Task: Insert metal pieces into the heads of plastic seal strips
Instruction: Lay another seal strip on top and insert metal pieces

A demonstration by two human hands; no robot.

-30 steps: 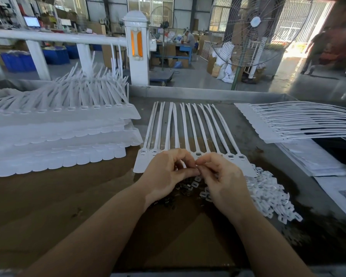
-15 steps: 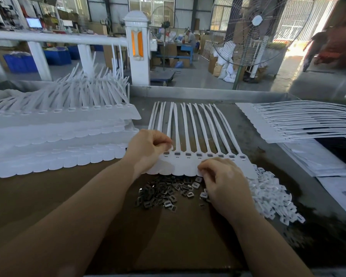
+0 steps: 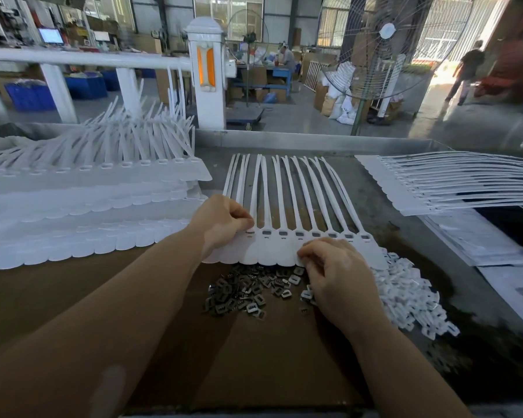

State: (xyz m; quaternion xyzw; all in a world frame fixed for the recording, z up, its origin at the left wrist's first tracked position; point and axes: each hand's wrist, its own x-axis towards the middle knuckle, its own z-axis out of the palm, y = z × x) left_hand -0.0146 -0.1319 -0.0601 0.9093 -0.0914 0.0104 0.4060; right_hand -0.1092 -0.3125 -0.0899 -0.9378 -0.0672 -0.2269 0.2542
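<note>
- The sheet of seal strips (image 3: 284,245) lies flat in the middle of the bench (image 3: 272,369), its row of joined heads toward the person and its tails running away toward the far edge, fanning slightly rightward.
- The left hand (image 3: 224,220) rests on the sheet's left end, fingers curled with the tips pressed at the leftmost visible head slot; whether a metal piece sits under those fingertips cannot be told.
- The right hand (image 3: 335,276) lies over the sheet's near scalloped edge, fingers bent down and touching it; whether it pinches anything cannot be told.
- The pile of metal pieces (image 3: 248,291) sits just on the near side of the heads, between the two forearms and touching the right hand, so the right hand is the nearer for the next pick.
- The pieces are small, dark, flat clips with slots; the heads show a line of small rectangular pockets running left to right.
- White plastic caps (image 3: 411,300) are heaped to the right of the clips.
</note>
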